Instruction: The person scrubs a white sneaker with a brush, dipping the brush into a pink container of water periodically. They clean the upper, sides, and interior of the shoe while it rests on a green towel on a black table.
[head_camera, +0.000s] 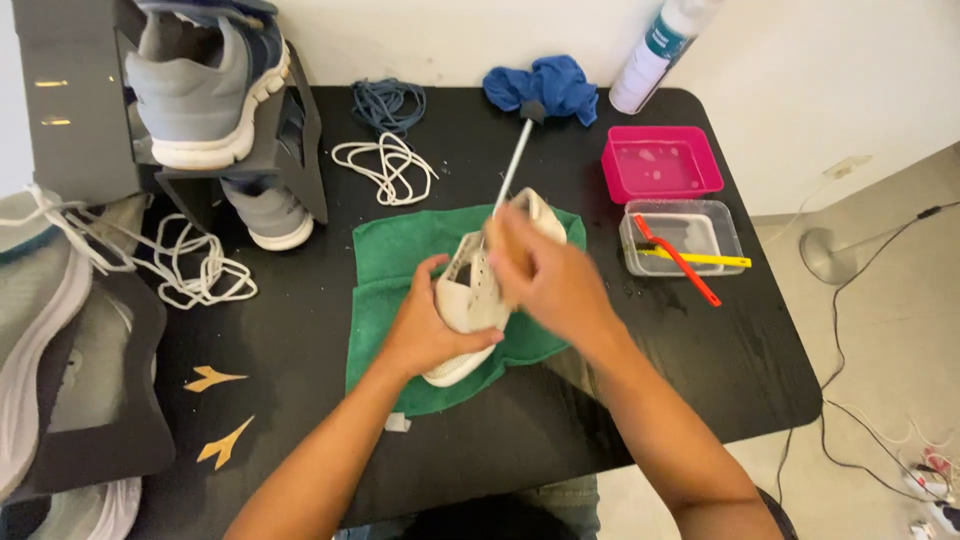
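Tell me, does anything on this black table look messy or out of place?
A few things. Loose white laces and a dark blue lace lie in tangled heaps, pulled out of their shoes. Small wet specks dot the table near the pink tray. The white shoe held by the left hand has no laces.

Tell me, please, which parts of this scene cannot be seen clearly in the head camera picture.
- Head view: the working end of the long white-handled tool is hidden behind the blurred right hand.
- Head view: the side of the off-white shoe on the green cloth is covered by the left hand.
- Head view: the white spray bottle is cut off by the top edge.
- Head view: the clear plastic tray contents are too small to identify.
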